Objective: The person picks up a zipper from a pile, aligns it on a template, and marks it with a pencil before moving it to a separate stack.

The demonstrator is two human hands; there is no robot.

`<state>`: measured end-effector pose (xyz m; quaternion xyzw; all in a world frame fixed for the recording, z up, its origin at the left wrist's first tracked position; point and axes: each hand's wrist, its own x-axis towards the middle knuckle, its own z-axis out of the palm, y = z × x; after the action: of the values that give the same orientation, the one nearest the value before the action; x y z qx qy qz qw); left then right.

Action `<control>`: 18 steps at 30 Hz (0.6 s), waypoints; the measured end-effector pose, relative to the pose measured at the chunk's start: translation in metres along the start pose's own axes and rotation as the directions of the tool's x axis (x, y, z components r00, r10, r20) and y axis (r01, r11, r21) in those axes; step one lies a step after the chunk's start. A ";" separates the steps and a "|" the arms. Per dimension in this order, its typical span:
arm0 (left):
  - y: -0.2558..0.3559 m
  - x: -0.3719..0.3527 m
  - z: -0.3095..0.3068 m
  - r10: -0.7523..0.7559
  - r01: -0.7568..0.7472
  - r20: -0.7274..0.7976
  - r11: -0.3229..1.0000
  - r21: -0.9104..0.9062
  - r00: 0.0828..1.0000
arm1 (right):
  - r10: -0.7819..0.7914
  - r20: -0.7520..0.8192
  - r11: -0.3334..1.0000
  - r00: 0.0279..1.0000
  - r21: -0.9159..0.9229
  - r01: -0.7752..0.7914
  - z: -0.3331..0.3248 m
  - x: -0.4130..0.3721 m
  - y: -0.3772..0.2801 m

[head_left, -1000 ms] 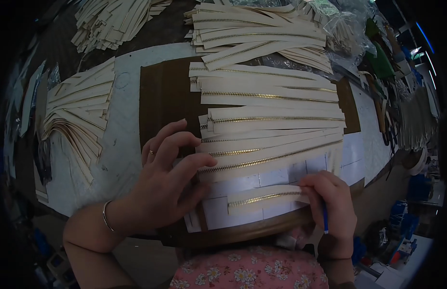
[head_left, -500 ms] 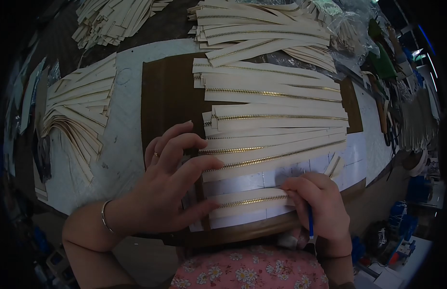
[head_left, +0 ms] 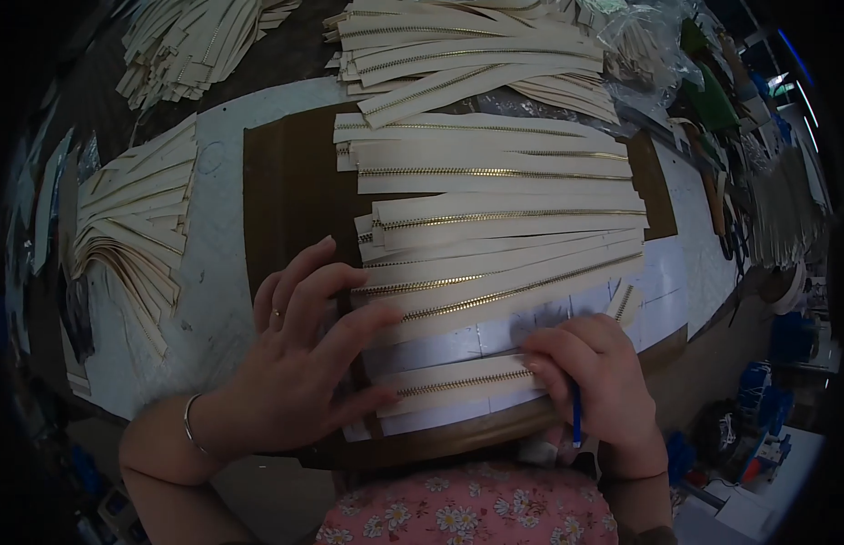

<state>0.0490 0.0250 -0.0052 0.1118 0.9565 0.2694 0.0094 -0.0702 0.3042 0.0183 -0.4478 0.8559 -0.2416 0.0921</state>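
Note:
A cream zipper strip [head_left: 463, 383] with brass teeth lies across the near edge of a white lined sheet [head_left: 504, 338]. My left hand [head_left: 304, 350] has its fingers spread, the thumb at that strip's left end and the index fingertip by the lowest zipper of the group above. At the strip's right end, my right hand [head_left: 599, 377] is closed with thumb and fingers on the tape. A blue pen [head_left: 576, 416] sticks out below its palm. More zipper strips [head_left: 504, 218] lie in overlapping rows beyond. Another short zipper end [head_left: 625, 302] shows behind my right hand.
The sheet lies on a brown-edged board [head_left: 290, 195] on a pale table [head_left: 218, 163]. A zipper bundle [head_left: 136, 227] rests at left, with a pile of zippers [head_left: 467, 54] at the back. Clear plastic [head_left: 654, 45] and tools lie back right.
The whole view has shifted slightly, so most things appear a little further left. Both hands stay at the same ends of the near zipper strip.

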 end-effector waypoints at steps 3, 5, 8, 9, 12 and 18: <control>0.002 -0.001 -0.001 0.002 -0.002 0.006 1.000 0.020 1.000 | 0.023 -0.079 0.994 0.997 -0.109 -0.032 -0.005 -0.007 0.016; 0.003 0.000 -0.001 -0.029 0.029 0.017 0.999 0.029 0.999 | 0.057 -0.133 0.984 0.990 -0.158 -0.078 -0.010 -0.013 0.032; 0.005 0.001 -0.003 -0.045 0.043 0.035 0.998 0.051 0.998 | 0.153 -0.264 0.963 0.952 -0.178 -0.204 -0.016 -0.021 0.055; 0.005 0.001 -0.003 -0.035 0.034 0.037 0.998 0.049 0.999 | 0.198 -0.294 0.959 0.935 -0.141 -0.247 -0.017 -0.024 0.060; 0.006 0.002 -0.004 -0.044 0.041 0.049 0.998 0.053 0.998 | 0.251 -0.350 0.951 0.903 -0.086 -0.298 -0.015 -0.028 0.070; 0.006 0.001 -0.002 -0.049 0.045 0.053 0.995 0.085 0.997 | 0.249 -0.354 0.938 0.901 -0.142 -0.315 -0.016 -0.027 0.072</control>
<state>0.0494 0.0286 -0.0003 0.0969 0.9687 0.2255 0.0372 -0.1125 0.3664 -0.0048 -0.2784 0.9346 -0.2122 -0.0633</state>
